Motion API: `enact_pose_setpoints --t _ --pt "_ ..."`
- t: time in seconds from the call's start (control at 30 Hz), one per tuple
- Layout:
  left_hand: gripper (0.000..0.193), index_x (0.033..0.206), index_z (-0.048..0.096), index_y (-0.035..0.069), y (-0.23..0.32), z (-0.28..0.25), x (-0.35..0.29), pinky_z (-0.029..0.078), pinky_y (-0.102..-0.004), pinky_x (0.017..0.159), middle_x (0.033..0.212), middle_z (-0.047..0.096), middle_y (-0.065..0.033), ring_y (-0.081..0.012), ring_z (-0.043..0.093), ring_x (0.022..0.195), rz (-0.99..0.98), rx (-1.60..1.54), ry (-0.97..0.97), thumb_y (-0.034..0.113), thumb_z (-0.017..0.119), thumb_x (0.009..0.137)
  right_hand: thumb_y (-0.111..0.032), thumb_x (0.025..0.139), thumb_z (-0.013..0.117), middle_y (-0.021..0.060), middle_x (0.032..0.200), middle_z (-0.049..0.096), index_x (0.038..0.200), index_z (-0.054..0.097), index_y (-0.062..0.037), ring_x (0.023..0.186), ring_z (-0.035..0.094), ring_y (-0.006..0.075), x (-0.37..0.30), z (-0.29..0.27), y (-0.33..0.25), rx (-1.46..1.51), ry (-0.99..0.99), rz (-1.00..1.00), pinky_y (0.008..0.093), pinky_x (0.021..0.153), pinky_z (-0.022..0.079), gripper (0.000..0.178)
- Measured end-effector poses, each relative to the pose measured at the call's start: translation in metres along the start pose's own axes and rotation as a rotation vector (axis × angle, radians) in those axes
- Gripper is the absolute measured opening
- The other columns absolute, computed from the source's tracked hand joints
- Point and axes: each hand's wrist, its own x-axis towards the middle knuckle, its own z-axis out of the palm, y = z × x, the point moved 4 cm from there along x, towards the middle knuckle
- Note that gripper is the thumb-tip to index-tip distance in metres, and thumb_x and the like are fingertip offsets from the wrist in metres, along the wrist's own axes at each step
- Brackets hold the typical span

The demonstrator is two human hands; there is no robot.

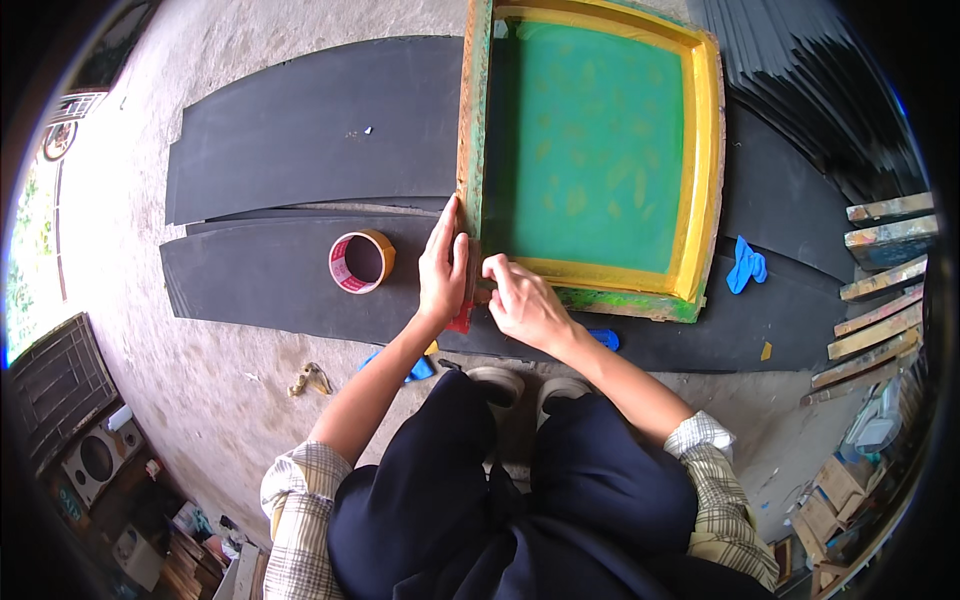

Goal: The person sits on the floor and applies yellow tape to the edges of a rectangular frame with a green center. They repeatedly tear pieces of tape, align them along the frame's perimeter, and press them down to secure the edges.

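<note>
A wooden screen-printing frame (pixel 703 150) with green mesh (pixel 590 150) stands in front of me, its inner edges lined with yellow tape. My left hand (pixel 443 270) lies along the outside of its left bar, fingers stretched and held against the wood. At the near left corner my right hand (pixel 525 305) is closed, fingers curled in. What those fingers pinch, if anything, is too small to tell. Something red (pixel 461 318) shows below the corner, partly hidden by my left hand. A roll of tape (pixel 388 262) sits left of my left hand.
Dark flat sheets (pixel 300 130) lie under the frame on the concrete floor (pixel 190 380). Crumpled blue scraps (pixel 746 265) and a blue object (pixel 605 339) are nearby. At right stand dark stacked sheets (pixel 810 90) and several paint-stained wooden frames (pixel 885 290). A speaker box (pixel 100 458) is at left.
</note>
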Motion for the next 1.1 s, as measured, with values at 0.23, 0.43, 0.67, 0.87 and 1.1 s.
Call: enact_pose_setpoints --t 0.23,0.43,0.67,0.87,1.1 --pt "0.066 0.143 0.035 0.002 -0.005 0.002 0.001 0.036 -0.0373 0.107 0.140 0.044 -0.0189 -0.0316 0.045 0.129 0.019 -0.140 -0.015 0.013 0.064 0.085 0.005 0.078 0.057 0.0195 0.088 0.058 0.107 0.040 -0.0031 0.081 0.062 0.0372 -0.002 0.001 0.008 0.027 0.033 0.028 0.0444 0.071 0.052 0.035" --pt "0.093 0.145 0.023 0.003 0.004 0.003 0.006 0.040 -0.0431 0.102 0.136 0.042 -0.0195 -0.0346 0.043 0.126 0.145 0.272 -0.044 0.012 0.075 0.067 -0.001 0.082 0.057 0.0153 0.083 0.065 0.103 0.042 -0.0036 0.073 0.067 0.0328 -0.017 -0.018 0.018 -0.188 0.051 0.138 0.0405 0.065 0.055 0.026" --pt "0.118 0.148 0.013 0.006 0.018 0.017 -0.003 0.040 -0.0472 0.097 0.133 0.036 -0.0209 -0.0397 0.043 0.116 -0.118 0.574 -0.185 0.014 0.087 0.056 0.002 0.081 0.056 0.0162 0.086 0.067 0.106 0.042 -0.0017 0.081 0.067 0.0327 -0.025 -0.028 0.016 -0.079 0.066 0.080 0.0414 0.071 0.055 0.029" --pt "0.106 0.147 0.016 0.010 0.018 0.022 -0.007 0.040 -0.0483 0.098 0.125 0.039 -0.0206 -0.0421 0.043 0.114 -0.120 0.527 -0.045 0.004 0.077 0.061 0.004 0.084 0.055 0.0159 0.085 0.065 0.105 0.043 -0.0018 0.075 0.067 0.0311 -0.019 -0.016 0.013 -0.167 0.077 -0.015 0.0387 0.064 0.056 0.025" --pt "0.099 0.146 0.018 0.011 0.027 0.020 -0.006 0.045 -0.0466 0.089 0.114 0.043 -0.0206 -0.0401 0.045 0.103 -0.084 0.518 0.002 -0.003 0.070 0.063 0.000 0.086 0.054 0.0046 0.059 0.051 0.091 0.045 -0.0057 0.046 0.048 0.0117 -0.087 -0.109 0.070 -0.527 0.258 0.279 0.0224 0.036 0.042 0.012"
